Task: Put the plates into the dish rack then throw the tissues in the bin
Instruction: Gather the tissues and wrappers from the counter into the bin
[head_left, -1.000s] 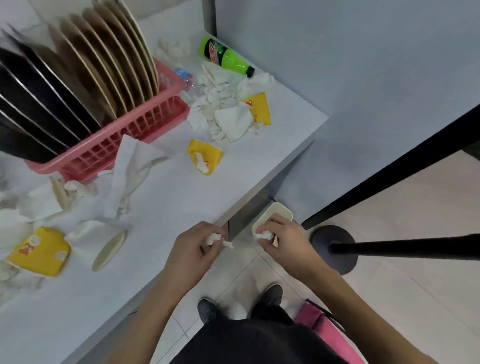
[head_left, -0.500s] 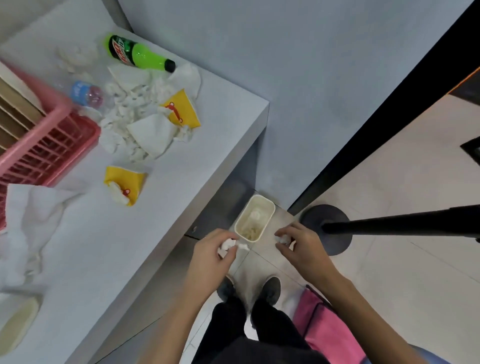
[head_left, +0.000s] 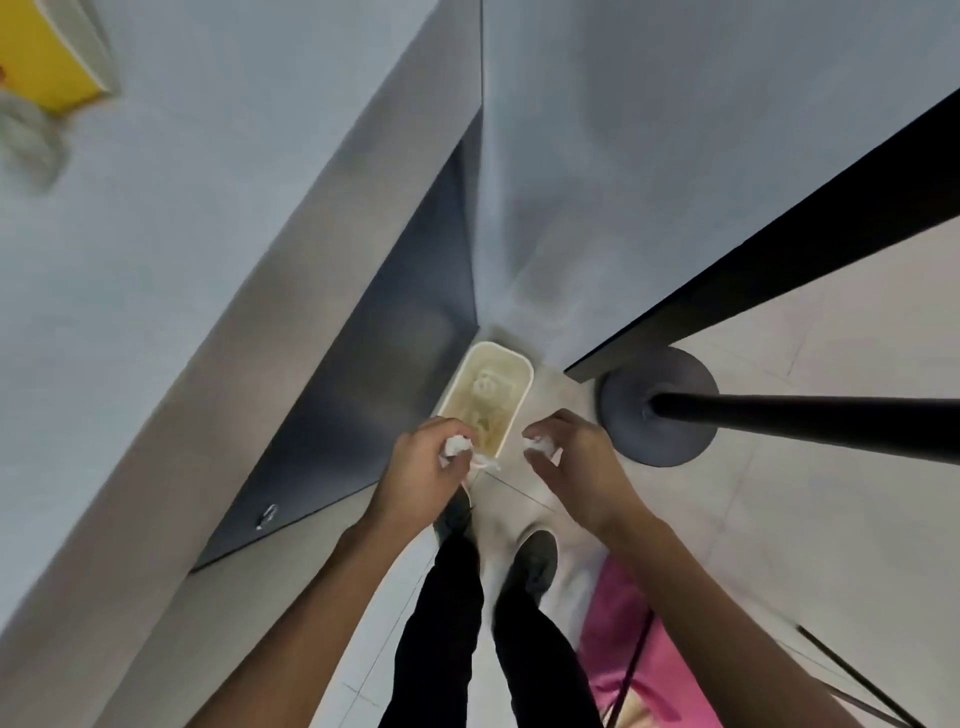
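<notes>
Since half a second ago the view has dipped towards the floor: the dish rack, the green bottle and most of the litter have slipped out of sight, and both hands have closed in on the bin. The white counter (head_left: 156, 270) fills the left, with a yellow paper cup (head_left: 49, 57) and a loose tissue (head_left: 26, 148) blurred at its far corner. A grey wall (head_left: 649, 156) meets the tiled floor (head_left: 831, 519), where a black post stand (head_left: 660, 415) rests on its round base. The cream rectangular bin (head_left: 525, 387) stands on the floor in the corner between counter and wall, with white tissues (head_left: 485, 387) already inside. The left hand (head_left: 423, 475) pinches a crumpled tissue wad (head_left: 458, 447) in curled fingers over the bin's near rim. The right hand (head_left: 576, 467) pinches a smaller tissue wad (head_left: 540, 446) at its fingertips, just right of the bin's near corner.
</notes>
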